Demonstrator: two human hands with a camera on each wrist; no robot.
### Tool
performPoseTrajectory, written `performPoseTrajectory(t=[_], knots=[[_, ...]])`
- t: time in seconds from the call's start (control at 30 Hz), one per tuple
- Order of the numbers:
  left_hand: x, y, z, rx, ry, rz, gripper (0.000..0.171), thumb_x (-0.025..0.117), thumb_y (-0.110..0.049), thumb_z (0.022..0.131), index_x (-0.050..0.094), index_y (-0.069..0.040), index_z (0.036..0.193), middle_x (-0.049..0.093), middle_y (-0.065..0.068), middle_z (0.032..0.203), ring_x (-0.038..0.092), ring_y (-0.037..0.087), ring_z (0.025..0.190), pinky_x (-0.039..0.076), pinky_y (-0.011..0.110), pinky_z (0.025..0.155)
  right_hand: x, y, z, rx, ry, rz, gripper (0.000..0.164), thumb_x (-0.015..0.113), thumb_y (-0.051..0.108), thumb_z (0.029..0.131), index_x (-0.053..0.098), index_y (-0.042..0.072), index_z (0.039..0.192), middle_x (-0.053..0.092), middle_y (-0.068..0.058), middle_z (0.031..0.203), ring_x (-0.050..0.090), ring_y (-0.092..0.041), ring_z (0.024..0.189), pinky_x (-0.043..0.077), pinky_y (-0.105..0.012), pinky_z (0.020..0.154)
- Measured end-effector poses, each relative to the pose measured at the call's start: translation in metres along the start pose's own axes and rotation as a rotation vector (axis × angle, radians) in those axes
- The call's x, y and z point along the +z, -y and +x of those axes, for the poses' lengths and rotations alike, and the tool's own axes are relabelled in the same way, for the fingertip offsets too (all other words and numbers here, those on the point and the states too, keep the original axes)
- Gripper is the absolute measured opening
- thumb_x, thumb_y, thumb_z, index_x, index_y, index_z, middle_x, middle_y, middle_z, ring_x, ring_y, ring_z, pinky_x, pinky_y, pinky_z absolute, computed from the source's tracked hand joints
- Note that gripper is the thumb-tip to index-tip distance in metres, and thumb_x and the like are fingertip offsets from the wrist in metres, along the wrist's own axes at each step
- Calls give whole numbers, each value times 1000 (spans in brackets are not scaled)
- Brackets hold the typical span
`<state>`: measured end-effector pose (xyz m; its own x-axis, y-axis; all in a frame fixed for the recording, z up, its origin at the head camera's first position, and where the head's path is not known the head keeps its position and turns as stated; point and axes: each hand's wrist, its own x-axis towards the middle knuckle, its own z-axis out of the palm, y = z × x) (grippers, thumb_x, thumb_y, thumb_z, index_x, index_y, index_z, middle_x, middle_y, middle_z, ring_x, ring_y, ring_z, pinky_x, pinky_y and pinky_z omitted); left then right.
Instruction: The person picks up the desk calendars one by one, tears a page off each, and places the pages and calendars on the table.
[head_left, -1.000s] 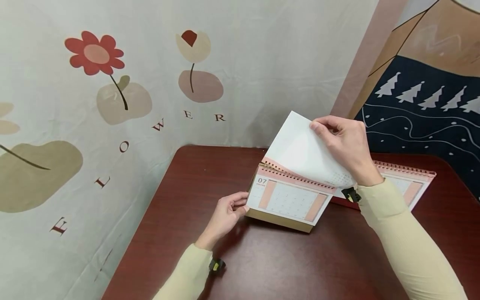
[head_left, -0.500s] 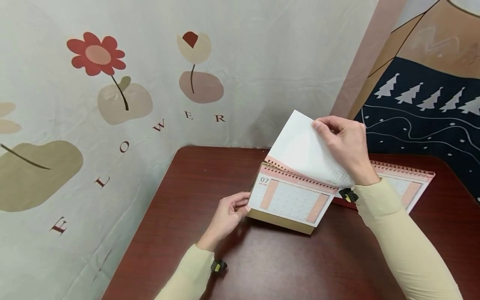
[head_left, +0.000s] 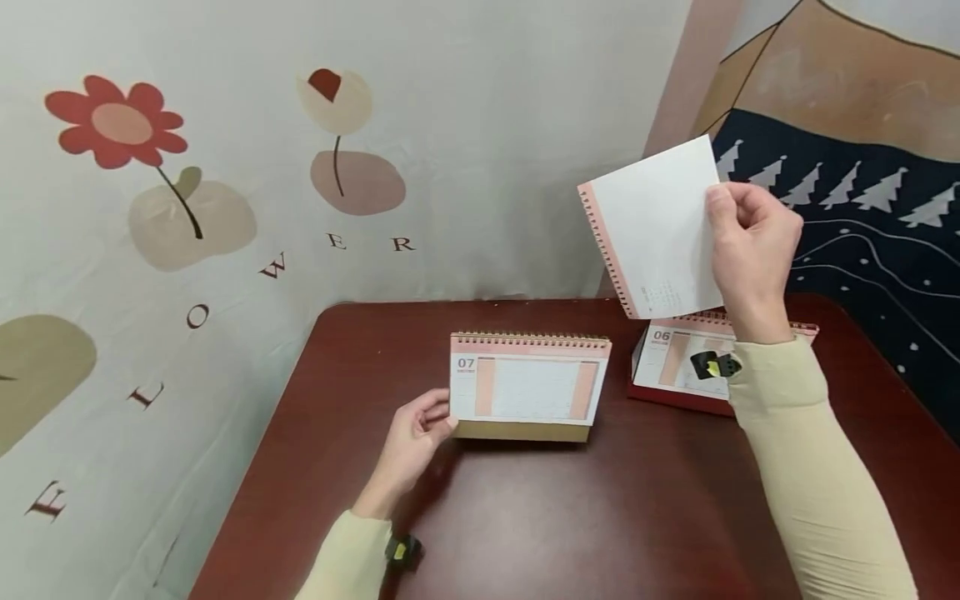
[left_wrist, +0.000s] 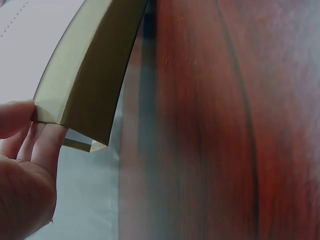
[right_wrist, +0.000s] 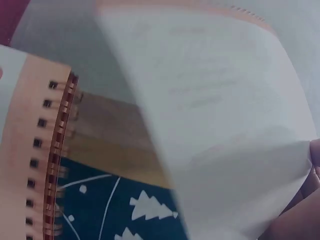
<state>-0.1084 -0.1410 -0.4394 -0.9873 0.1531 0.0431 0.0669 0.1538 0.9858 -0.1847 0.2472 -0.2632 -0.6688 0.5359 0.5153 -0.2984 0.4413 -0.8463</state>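
A torn-off calendar page (head_left: 660,229), white with a pink punched edge, is pinched by its right side between the thumb and fingers of my right hand (head_left: 753,242). It is held in the air, apart from both calendars. My left hand (head_left: 412,442) grips the lower left corner of the gold-based desk calendar (head_left: 536,387), which shows page 07 and stands on the table. In the left wrist view the thumb lies on the front of the gold base (left_wrist: 90,65) and fingers reach behind it. Below the right hand stands a red-based desk calendar (head_left: 667,367) showing 06, partly hidden by the wrist.
The dark red wooden table (head_left: 360,350) has rounded back corners. Behind it hangs a pale cloth (head_left: 480,150) with printed flowers and letters. A dark cloth with white trees (head_left: 862,242) hangs at the right. Each wrist wears a small black camera.
My right hand has pulled the page free of the gold-based calendar's rings and lifted it up to the right. That calendar's 07 page is now uncovered. The left hand keeps its hold; the view has shifted.
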Motion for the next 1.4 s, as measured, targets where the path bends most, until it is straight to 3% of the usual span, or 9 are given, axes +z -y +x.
performPoseTrajectory(t=[0.17, 0.4, 0.73, 1.07, 1.4], knots=[[-3, -1, 3, -5, -5, -8, 32, 59, 17, 93, 66, 8, 123, 73, 23, 114, 69, 19, 99, 57, 23, 83, -11, 3, -2, 19, -42, 9, 20, 64, 21, 102, 80, 8, 103, 63, 11, 71, 55, -10, 75, 41, -21, 60], [-4, 0, 6, -17, -32, -22, 32, 58, 18, 93, 67, 9, 122, 73, 24, 114, 69, 19, 98, 57, 24, 82, -25, -1, -20, 32, -7, -18, 24, 63, 24, 102, 80, 7, 107, 69, 9, 78, 60, -11, 77, 50, -15, 64], [-5, 5, 18, -29, -70, -53, 33, 57, 18, 92, 66, 10, 122, 73, 25, 113, 69, 14, 92, 57, 24, 77, -42, -8, -40, 89, -15, 8, 26, 63, 25, 103, 79, 6, 113, 72, 7, 85, 64, -13, 86, 53, -16, 72], [-10, 10, 25, -69, -98, -91, 31, 56, 19, 93, 64, 12, 122, 72, 27, 115, 67, 8, 92, 55, 22, 77, -49, -20, -54, 98, -1, -27, 28, 64, 27, 103, 78, 5, 113, 68, 9, 75, 61, -12, 80, 51, -16, 67], [-15, 13, 34, -111, -112, -107, 32, 55, 18, 94, 62, 11, 124, 73, 23, 112, 66, 9, 89, 55, 22, 75, -56, -21, -69, 69, 49, -70, 23, 64, 24, 103, 76, 6, 110, 61, 9, 69, 50, -13, 68, 40, -20, 57]])
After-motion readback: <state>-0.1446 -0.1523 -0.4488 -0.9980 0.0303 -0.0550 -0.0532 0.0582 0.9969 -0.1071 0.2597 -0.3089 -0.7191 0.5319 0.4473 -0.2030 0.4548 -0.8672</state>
